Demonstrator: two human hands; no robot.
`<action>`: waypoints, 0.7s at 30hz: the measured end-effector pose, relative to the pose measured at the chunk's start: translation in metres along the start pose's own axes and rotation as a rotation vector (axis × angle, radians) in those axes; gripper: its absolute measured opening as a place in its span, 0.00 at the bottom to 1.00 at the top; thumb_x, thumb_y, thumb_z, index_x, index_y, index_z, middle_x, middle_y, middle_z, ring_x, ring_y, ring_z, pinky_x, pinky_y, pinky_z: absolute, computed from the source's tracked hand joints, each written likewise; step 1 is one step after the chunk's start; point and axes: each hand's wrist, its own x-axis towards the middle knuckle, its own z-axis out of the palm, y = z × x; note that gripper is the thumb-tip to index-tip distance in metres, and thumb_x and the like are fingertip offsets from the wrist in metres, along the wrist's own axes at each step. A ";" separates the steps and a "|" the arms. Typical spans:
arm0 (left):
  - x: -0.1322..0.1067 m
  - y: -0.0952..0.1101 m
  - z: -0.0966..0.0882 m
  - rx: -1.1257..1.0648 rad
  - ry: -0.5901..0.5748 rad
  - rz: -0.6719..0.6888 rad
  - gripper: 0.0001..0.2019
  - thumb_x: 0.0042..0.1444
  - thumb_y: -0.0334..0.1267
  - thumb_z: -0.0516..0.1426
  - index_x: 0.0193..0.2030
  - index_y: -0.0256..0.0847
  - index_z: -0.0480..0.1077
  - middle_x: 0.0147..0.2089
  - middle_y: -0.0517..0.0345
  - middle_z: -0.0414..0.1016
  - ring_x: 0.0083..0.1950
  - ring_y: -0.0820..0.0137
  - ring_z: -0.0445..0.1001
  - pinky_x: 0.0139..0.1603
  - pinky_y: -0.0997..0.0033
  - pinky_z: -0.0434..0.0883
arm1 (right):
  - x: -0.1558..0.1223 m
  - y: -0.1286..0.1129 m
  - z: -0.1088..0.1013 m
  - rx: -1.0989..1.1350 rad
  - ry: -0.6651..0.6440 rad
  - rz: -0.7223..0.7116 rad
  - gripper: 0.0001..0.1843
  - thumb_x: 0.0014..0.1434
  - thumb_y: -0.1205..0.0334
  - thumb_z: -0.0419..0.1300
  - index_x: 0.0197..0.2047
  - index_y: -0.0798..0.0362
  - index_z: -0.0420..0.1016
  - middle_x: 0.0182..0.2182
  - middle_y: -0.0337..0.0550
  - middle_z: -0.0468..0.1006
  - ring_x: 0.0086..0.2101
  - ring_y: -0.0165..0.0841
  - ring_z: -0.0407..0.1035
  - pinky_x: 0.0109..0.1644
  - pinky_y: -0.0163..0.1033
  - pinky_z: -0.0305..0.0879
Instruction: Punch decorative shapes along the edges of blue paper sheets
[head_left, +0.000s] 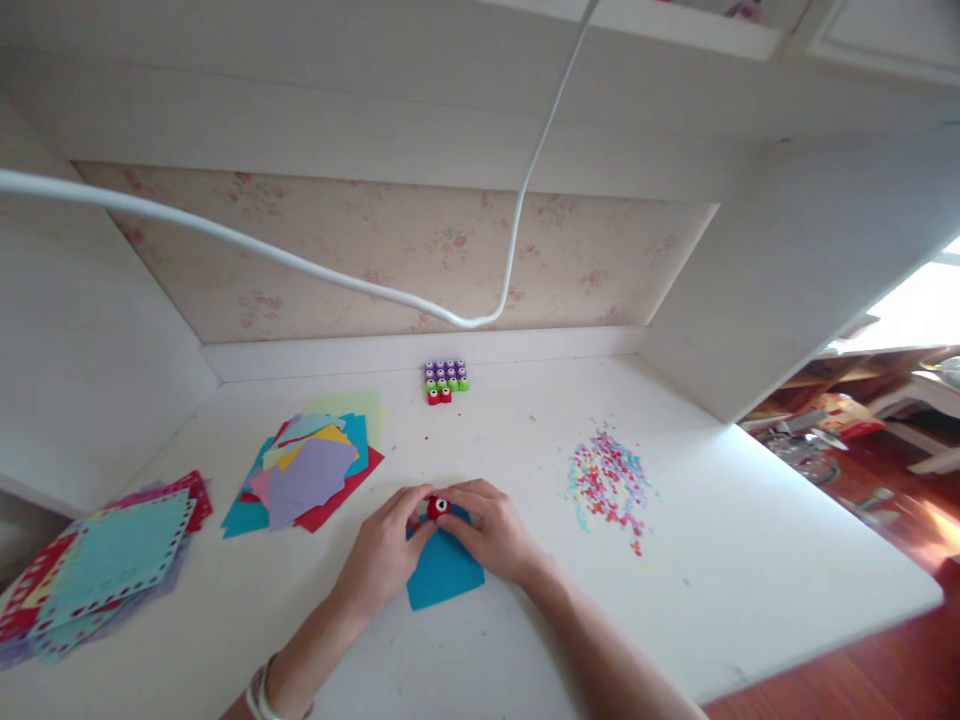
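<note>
Both my hands meet at the middle of the white desk over a small red paper punch [439, 506]. My left hand [384, 550] curls its fingers around the punch from the left. My right hand [487, 528] closes on it from the right. The punch sits on the far edge of a blue paper sheet [442, 572] that lies flat under my hands.
A loose stack of coloured paper sheets [307, 470] lies to the left. Punched-edge sheets [105, 565] are piled at the far left. A block of small purple, green and red punches [445, 380] stands by the back wall. Coloured confetti [609, 485] is scattered right. A white cable [517, 215] hangs overhead.
</note>
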 end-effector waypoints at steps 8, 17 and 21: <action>-0.015 -0.004 0.002 0.028 -0.084 0.090 0.08 0.68 0.40 0.53 0.42 0.45 0.73 0.42 0.55 0.78 0.43 0.64 0.78 0.48 0.63 0.75 | 0.011 0.055 -0.037 -0.239 0.348 0.330 0.17 0.65 0.51 0.58 0.51 0.49 0.80 0.46 0.49 0.82 0.47 0.43 0.75 0.53 0.50 0.70; -0.018 0.007 0.001 0.128 -0.190 0.189 0.09 0.68 0.33 0.53 0.41 0.44 0.74 0.42 0.56 0.79 0.45 0.62 0.76 0.50 0.55 0.71 | 0.014 0.086 -0.066 -0.540 0.444 0.577 0.21 0.64 0.44 0.54 0.48 0.48 0.80 0.45 0.49 0.82 0.49 0.48 0.73 0.56 0.57 0.61; -0.019 0.010 0.000 0.125 -0.174 0.209 0.09 0.67 0.32 0.54 0.41 0.44 0.75 0.44 0.56 0.80 0.46 0.62 0.76 0.51 0.56 0.70 | 0.015 0.086 -0.066 -0.624 0.428 0.620 0.19 0.65 0.47 0.55 0.48 0.47 0.80 0.46 0.49 0.82 0.49 0.50 0.72 0.57 0.60 0.56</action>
